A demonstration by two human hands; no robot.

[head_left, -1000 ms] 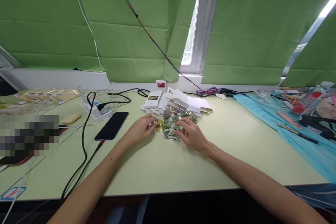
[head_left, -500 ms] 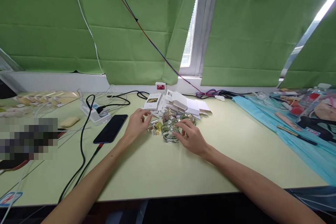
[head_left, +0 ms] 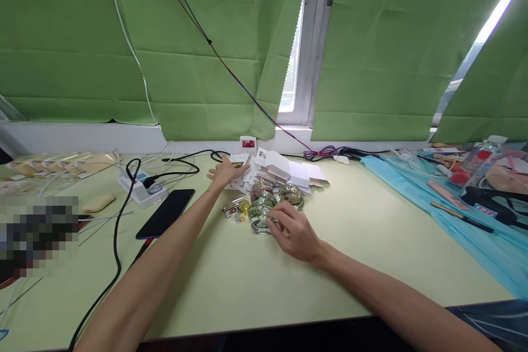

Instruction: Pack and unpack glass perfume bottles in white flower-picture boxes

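Observation:
My left hand [head_left: 224,172] stretches over a white printed box [head_left: 238,158] at the left of the heap, its fingers spread. It covers part of the box, and I cannot tell whether it touches it. My right hand [head_left: 296,231] is bent, thumb and fingertips closed on the right edge of the front round green glassy piece [head_left: 259,225]. Similar round pieces [head_left: 291,196] with shiny gold-coloured tops sit just behind. Left of them lie small gold and silver metallic parts [head_left: 236,207]. White folded boxes [head_left: 277,165] are heaped at the back.
A black phone [head_left: 165,213] with a cable and a white power strip [head_left: 142,190] lie on the left. Blue sheeting [head_left: 445,209] on the right bears a pen [head_left: 461,216] and several other items. Green curtains [head_left: 214,82] hang behind the table.
My left hand has moved forward from beside the small metallic parts to the white boxes, its fingers spreading. My right hand stays at the front glassy piece. The view has shifted slightly.

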